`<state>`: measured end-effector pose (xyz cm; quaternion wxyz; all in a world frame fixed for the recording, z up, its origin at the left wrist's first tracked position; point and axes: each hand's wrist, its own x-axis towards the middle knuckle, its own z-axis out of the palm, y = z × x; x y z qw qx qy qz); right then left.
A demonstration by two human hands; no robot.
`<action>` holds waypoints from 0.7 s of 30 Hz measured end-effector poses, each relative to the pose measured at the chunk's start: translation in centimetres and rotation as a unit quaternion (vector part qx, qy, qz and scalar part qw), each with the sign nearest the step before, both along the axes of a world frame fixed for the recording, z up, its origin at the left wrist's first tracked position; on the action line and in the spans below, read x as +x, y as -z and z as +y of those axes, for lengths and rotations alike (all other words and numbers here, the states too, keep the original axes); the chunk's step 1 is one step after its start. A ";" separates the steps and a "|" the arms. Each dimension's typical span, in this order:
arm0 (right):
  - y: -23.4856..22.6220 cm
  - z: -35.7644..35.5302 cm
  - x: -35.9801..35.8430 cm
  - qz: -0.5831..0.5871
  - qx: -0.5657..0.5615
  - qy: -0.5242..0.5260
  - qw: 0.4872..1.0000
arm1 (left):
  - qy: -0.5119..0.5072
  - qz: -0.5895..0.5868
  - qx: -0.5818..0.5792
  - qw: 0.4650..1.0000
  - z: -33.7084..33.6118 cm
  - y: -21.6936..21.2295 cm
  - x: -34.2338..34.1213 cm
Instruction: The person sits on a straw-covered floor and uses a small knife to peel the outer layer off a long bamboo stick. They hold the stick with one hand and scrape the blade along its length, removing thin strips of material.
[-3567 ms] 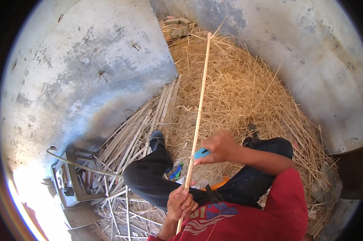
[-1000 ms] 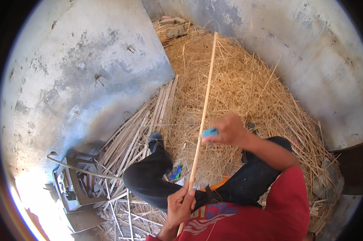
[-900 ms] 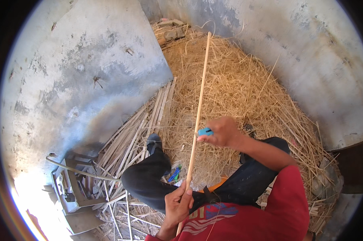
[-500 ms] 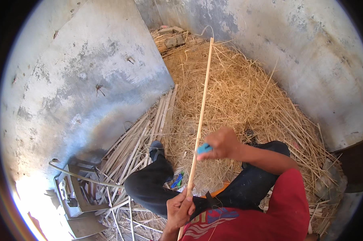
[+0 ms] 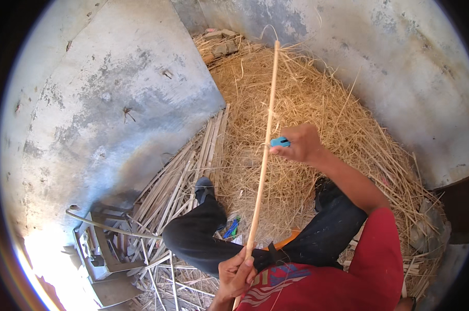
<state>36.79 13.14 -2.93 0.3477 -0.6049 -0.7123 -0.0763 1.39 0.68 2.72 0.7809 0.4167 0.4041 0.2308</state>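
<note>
A long, thin, pale strip that looks like split bamboo or wood (image 5: 265,140) slants up and away from my lap, its far end over the shavings. Near its lower end my left hand (image 5: 236,272) is closed around it, thumb on top. My right hand (image 5: 300,144) grips a small blue tool (image 5: 280,142), perhaps a cutter or scraper, against the strip's right side about midway along. The tool's working edge is too small to make out. A fine curl (image 5: 268,32) arches at the strip's far tip.
A heap of straw-like shavings (image 5: 317,109) spreads ahead of my crossed legs. Bundled pale strips (image 5: 164,168) lie on the left beside a wooden frame (image 5: 102,249). Worn plaster walls (image 5: 141,67) stand left and right, with bricks (image 5: 223,47) in the far corner.
My right hand with the blue tool has moved away from me, farther up the strip. The left hand keeps its hold near the lower end; the strip's far tip has shifted slightly.
</note>
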 end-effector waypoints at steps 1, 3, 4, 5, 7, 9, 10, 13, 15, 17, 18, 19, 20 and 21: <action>0.2 -0.3 -0.5 0.003 -0.016 0.012 1.000 | 0.000 -0.008 0.000 1.000 0.0 -0.1 0.0; 0.2 -1.0 -2.2 0.013 -0.034 0.031 0.999 | -0.005 0.005 0.001 1.000 -0.3 -0.3 -0.2; -0.3 -1.9 -3.0 0.011 -0.010 -0.003 1.000 | -0.005 0.005 0.002 1.000 -0.6 0.0 -0.6; -0.1 -1.7 -2.7 -0.007 0.018 0.002 1.000 | -0.004 0.003 0.000 1.000 -0.8 0.1 -0.6; 1.4 -1.5 -2.2 -0.036 0.066 0.010 0.997 | -0.003 -0.010 -0.018 1.000 -1.0 0.1 -0.8; 1.5 0.5 2.4 -0.029 0.001 0.066 0.997 | 0.024 0.011 -0.012 1.000 -1.3 -0.1 -1.3; 0.9 1.4 5.0 -0.009 -0.036 0.123 0.992 | 0.042 0.014 -0.008 0.999 -1.4 -0.1 -1.4; 1.4 0.7 3.2 -0.009 -0.052 0.114 0.992 | 0.045 0.008 0.007 0.999 -1.5 -0.3 -1.2; 2.2 -0.4 0.5 -0.018 -0.039 0.049 0.998 | 0.000 0.004 -0.013 1.000 -1.8 -0.5 -1.2; 2.1 -1.4 -1.1 -0.012 -0.024 -0.007 1.000 | 0.016 0.008 0.009 1.000 -1.6 -0.4 -1.4; 1.1 -0.4 0.2 -0.059 0.062 -0.001 0.996 | 0.024 0.010 0.020 0.999 -1.4 -0.2 -1.4; 1.5 -0.2 0.9 -0.039 0.041 0.026 0.998 | 0.036 0.013 0.020 0.999 -1.8 -0.2 -1.8; 1.3 0.7 2.3 -0.028 0.033 0.055 0.998 | 0.052 0.005 0.036 0.998 -1.8 0.2 -2.1; 1.0 1.7 3.6 -0.017 0.027 0.079 0.996 | 0.062 0.025 0.022 0.998 -2.0 -0.3 -1.9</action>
